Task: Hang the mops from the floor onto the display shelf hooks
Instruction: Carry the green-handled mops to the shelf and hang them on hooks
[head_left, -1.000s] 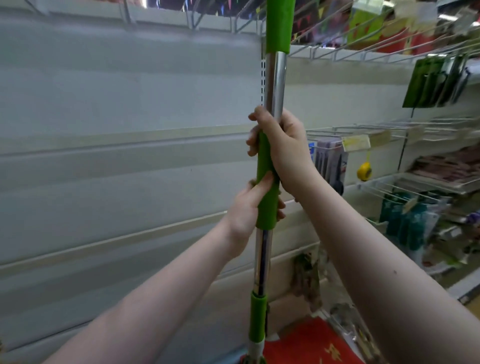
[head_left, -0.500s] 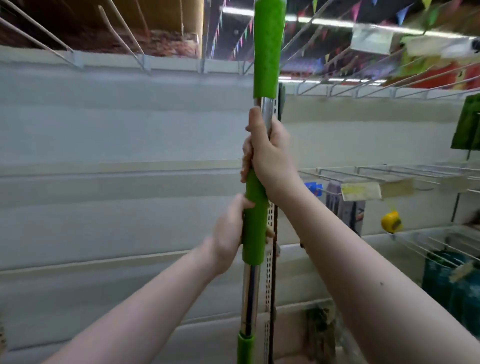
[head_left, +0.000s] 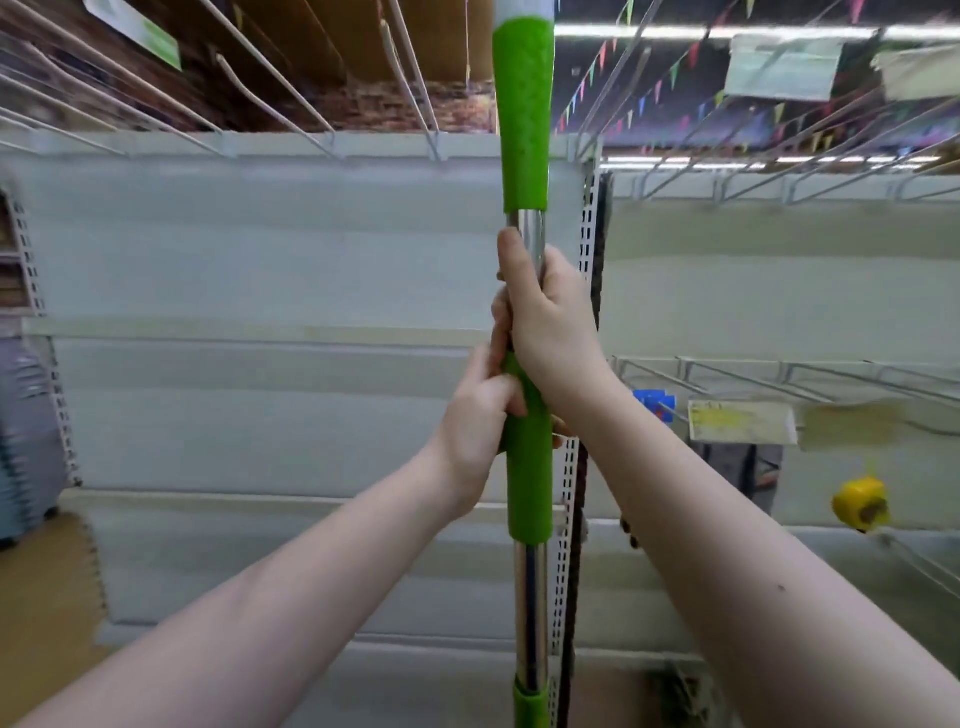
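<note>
A mop handle (head_left: 524, 119) of chrome tube with green foam grips stands upright in the middle of the head view, its top end reaching the frame's upper edge. My right hand (head_left: 545, 322) grips the chrome part and the top of the lower green grip. Just below it, my left hand (head_left: 480, 421) grips the lower green sleeve from the left. The mop head is out of view below. White wire display hooks (head_left: 415, 93) jut out from the top rail of the shelf (head_left: 260, 145), level with the upper green grip.
A pale shelf back panel (head_left: 260, 260) fills the view behind the handle. A perforated upright (head_left: 589, 218) runs just right of the handle. To the right are more wire hooks (head_left: 779, 379), a price tag (head_left: 740, 421) and a yellow item (head_left: 860, 504).
The mop handle has risen with both hands, and my view has tilted up. The top rail hooks and ceiling have come into sight. My left hand has closed up under the right.
</note>
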